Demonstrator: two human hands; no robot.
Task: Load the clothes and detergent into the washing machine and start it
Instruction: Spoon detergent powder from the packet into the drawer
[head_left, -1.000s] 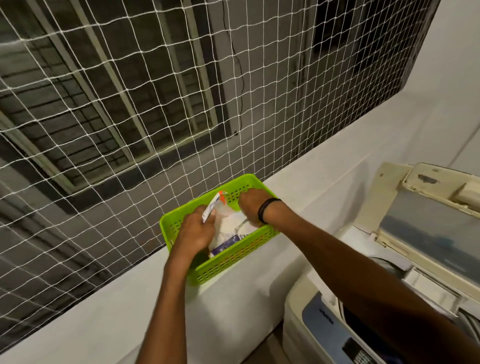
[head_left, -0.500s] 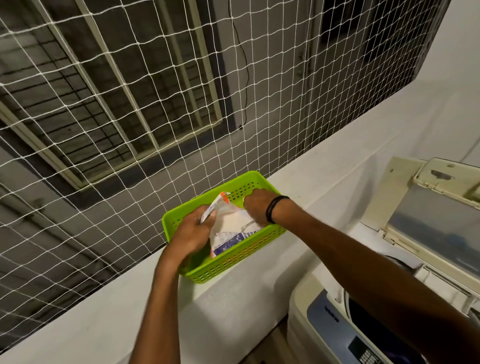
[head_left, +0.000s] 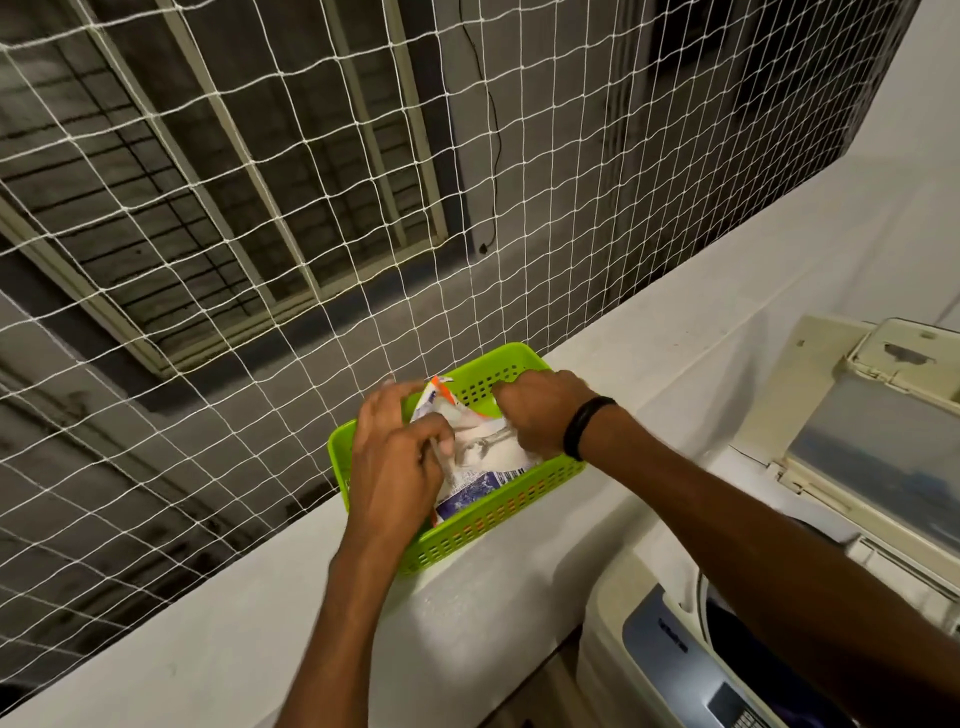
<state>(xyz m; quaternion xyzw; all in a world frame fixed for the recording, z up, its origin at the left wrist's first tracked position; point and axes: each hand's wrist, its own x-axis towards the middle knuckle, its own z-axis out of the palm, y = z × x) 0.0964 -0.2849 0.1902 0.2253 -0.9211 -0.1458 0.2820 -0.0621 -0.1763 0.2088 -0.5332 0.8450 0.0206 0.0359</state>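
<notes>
Detergent pouch (head_left: 485, 457) standing in green basket (head_left: 498, 525) on the ledge, left of open washing machine (head_left: 675, 649). Left hand (head_left: 395, 467) pinching its near-left edge; right hand (head_left: 535, 415) clenched on the crumpled top. Likely soft, light, slumping, spillable: best gripped below the opening, kept upright.

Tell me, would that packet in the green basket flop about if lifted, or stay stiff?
Probably floppy: the packet looks creased and crumpled where the left hand and right hand grip it. Its glossy surface could be a bit slippery. With its top bent over, it seems partly empty, so likely light, though its contents are hidden. The basket around it looks rigid.
</notes>
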